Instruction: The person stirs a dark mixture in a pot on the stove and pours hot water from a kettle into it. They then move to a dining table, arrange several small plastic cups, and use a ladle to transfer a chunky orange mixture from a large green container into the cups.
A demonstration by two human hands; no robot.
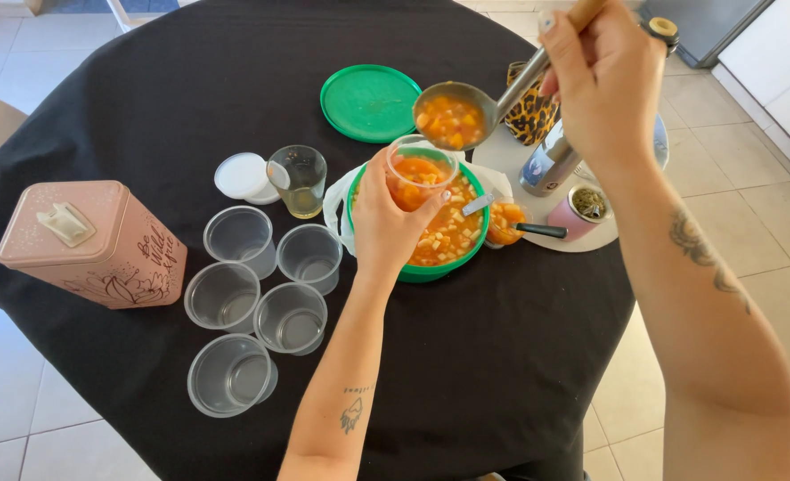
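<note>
My left hand [390, 227] holds a clear plastic cup [420, 176] part full of orange fruit salad, just over the green bowl [431, 270] that holds more of the same mix. My right hand [602, 76] grips the handle of a metal ladle [453, 118], raised a little above the cup. The ladle's scoop is full of fruit pieces in orange juice. A filled small cup [504, 223] with a dark spoon in it stands right of the bowl.
Several empty clear cups [257, 307] stand left of the bowl on the black round table [190, 98]. A pink tin [88, 242], a glass [299, 181], a white lid [242, 175], a green lid [370, 102] and a white tray [537, 240] with bottles are around.
</note>
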